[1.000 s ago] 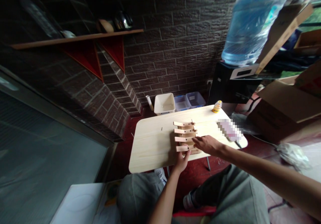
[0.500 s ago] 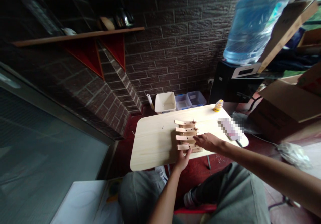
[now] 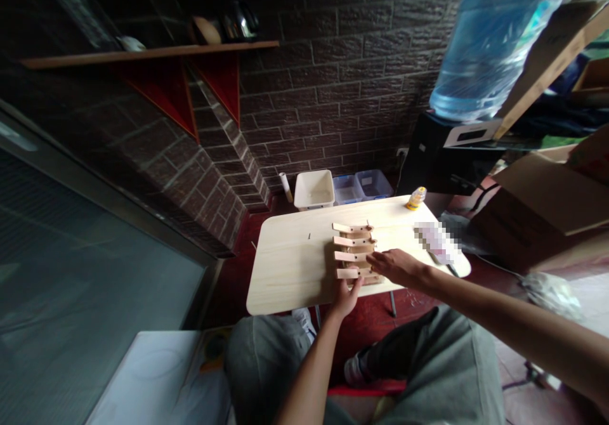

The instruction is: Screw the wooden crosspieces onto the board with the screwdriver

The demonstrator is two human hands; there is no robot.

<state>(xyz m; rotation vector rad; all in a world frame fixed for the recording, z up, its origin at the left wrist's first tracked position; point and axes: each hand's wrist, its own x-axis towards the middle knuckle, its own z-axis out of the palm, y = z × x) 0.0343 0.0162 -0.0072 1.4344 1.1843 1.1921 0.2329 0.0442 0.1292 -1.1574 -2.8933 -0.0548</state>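
Note:
On the light wooden table [image 3: 290,266] sits a small wooden assembly [image 3: 352,257], with several pale slats lying across it in a row, dark holes in them and small bits sticking up at their right ends. My left hand [image 3: 346,298] grips its near edge, thumb and fingers around the nearest slat [image 3: 347,274]. At the right end of the second-nearest slat [image 3: 349,257], my right hand [image 3: 390,265] has its fingers pinched together. What lies between those fingertips is hidden. A small dark screw-like piece [image 3: 309,236] lies left of the assembly.
A yellow-based clear bottle [image 3: 416,198] stands at the table's far right corner, near a blurred-out flat object [image 3: 438,244]. Beyond the far edge are a white bin [image 3: 314,189] and blue-tinted plastic tubs [image 3: 373,184]. A water dispenser [image 3: 428,152] and cardboard box [image 3: 537,203] stand right.
The camera view has shifted slightly. Both hands stay at the same places on the wooden assembly, with the right fingers turned a little.

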